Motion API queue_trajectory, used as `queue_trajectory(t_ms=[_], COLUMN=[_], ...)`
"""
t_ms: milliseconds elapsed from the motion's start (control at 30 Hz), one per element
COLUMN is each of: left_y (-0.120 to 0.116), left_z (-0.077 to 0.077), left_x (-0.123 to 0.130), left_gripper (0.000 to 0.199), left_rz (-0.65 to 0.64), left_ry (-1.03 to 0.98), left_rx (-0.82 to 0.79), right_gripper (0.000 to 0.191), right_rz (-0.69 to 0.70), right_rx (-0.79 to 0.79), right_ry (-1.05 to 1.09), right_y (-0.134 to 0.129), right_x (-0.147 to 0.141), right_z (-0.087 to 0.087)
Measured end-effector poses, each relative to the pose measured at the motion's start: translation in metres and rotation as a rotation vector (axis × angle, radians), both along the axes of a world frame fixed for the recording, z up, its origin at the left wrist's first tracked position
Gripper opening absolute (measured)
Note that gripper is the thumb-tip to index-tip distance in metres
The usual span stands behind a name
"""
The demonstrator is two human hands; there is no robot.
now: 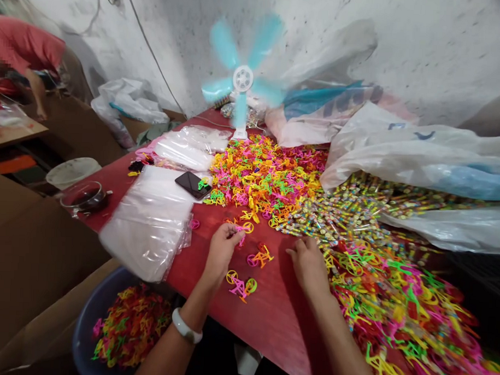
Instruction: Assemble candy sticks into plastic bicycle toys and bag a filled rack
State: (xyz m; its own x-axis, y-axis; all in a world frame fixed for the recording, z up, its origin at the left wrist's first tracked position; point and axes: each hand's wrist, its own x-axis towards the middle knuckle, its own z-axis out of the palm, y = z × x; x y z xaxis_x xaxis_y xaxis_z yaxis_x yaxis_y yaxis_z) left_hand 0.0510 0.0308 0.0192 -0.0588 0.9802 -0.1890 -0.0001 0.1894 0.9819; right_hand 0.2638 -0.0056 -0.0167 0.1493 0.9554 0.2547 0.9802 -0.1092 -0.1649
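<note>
My left hand (pixel 225 247) pinches a small pink plastic toy part (pixel 242 235) with a yellow wheel beside its fingertips. Over the red table (pixel 270 319), my right hand (pixel 307 258) is near the edge of the wrapped sticks (pixel 339 212); its fingers are curled, and what they hold, if anything, is hidden. Between and below the hands lie an orange toy bicycle with a pink wheel (pixel 261 257) and a pink one with yellow and green wheels (pixel 241 286). A heap of colourful plastic parts (pixel 267 177) rises beyond the hands.
Clear plastic bags (pixel 150 222) and a phone (pixel 192 184) lie at the left. A fan (pixel 243 79) spins behind. More toys (pixel 409 319) cover the right side. A blue tub (pixel 83 329) of parts stands below left, a glass mug (pixel 88 197) at the edge. A person (pixel 33 48) bends far left.
</note>
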Motion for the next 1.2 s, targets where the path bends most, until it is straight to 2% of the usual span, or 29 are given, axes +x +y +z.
queue_trajectory(t_ms=[100, 200, 267, 400, 467, 600, 800, 900, 1033, 1133, 1200], left_y=[-0.009, -0.02, -0.028, -0.043, -0.049, -0.057, -0.062, -0.062, -0.062, -0.058, -0.051], left_z=[0.004, 0.005, 0.007, 0.012, 0.013, 0.01, 0.007, 0.008, 0.008, 0.009, 0.012], left_x=[-0.004, -0.001, 0.003, 0.008, 0.01, 0.015, 0.018, 0.016, 0.014, 0.016, 0.019], left_gripper=[0.033, 0.038, 0.038, 0.03, 0.027, 0.022, 0.016, 0.019, 0.022, 0.019, 0.017], left_rz=[-0.032, -0.067, -0.065, -0.038, -0.051, -0.069, -0.024, -0.018, -0.069, -0.115, -0.196], left_ry=[-0.146, -0.224, -0.235, -0.108, -0.014, 0.184, 0.396, 0.382, 0.27, 0.214, 0.194], left_rx=[-0.063, -0.138, -0.156, -0.058, 0.001, 0.071, 0.23, 0.228, 0.146, 0.108, 0.094], right_gripper=[0.008, 0.01, 0.009, 0.017, 0.019, 0.02, 0.022, 0.022, 0.019, 0.02, 0.022], right_rz=[-0.059, -0.064, 0.0, 0.23, 0.273, 0.261, 0.292, 0.317, 0.35, 0.289, 0.214], right_rx=[0.021, -0.003, 0.006, 0.012, 0.014, 0.112, 0.219, 0.241, 0.184, 0.113, 0.11], right_ry=[0.09, 0.121, 0.228, 0.722, 0.811, 0.793, 0.743, 0.726, 0.866, 0.935, 0.902], right_y=[-0.003, -0.007, -0.014, -0.042, -0.055, -0.066, -0.065, -0.065, -0.06, -0.059, -0.062], right_x=[0.006, 0.006, -0.002, -0.034, -0.052, -0.073, -0.077, -0.075, -0.076, -0.071, -0.054], right_z=[-0.003, 0.004, 0.013, 0.031, 0.036, 0.037, 0.032, 0.029, 0.021, 0.022, 0.031])
